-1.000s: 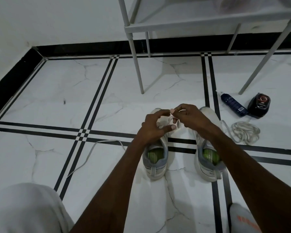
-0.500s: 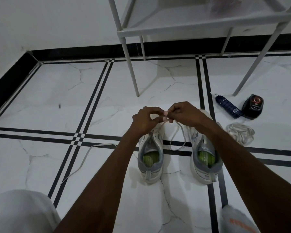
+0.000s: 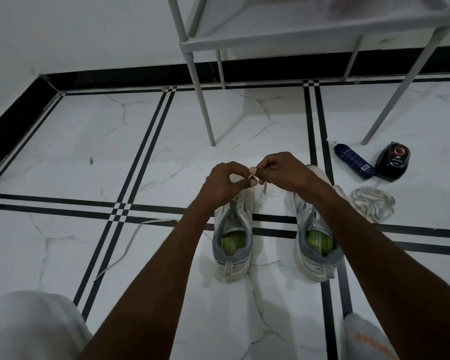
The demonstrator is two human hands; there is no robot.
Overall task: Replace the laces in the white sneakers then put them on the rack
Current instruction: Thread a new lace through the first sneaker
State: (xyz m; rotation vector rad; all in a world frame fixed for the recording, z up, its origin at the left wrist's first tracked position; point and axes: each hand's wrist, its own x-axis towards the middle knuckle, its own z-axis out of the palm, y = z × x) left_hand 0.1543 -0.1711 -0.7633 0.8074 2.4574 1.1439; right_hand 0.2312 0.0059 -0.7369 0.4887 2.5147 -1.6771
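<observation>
Two white sneakers with grey collars and green insoles stand side by side on the floor, heels toward me: the left sneaker [image 3: 233, 237] and the right sneaker [image 3: 316, 245]. My left hand [image 3: 225, 184] and my right hand [image 3: 283, 171] meet above the left sneaker's toe. Both pinch the white lace [image 3: 265, 187] of that shoe between fingertips, and a short end hangs down under my right hand. A loose flat lace [image 3: 125, 252] trails across the floor to the left. A bundle of white laces [image 3: 372, 206] lies to the right of the right sneaker.
The white metal rack [image 3: 296, 37] stands just beyond the shoes, its front legs [image 3: 203, 100] on the tiles. A dark blue bottle [image 3: 353, 161] and a black round container [image 3: 392, 161] lie at right. My knees in light trousers frame the bottom corners.
My hands have risen off the left sneaker's toe and drawn the lace up and taut. The camera has tilted a little, shifting the scene.
</observation>
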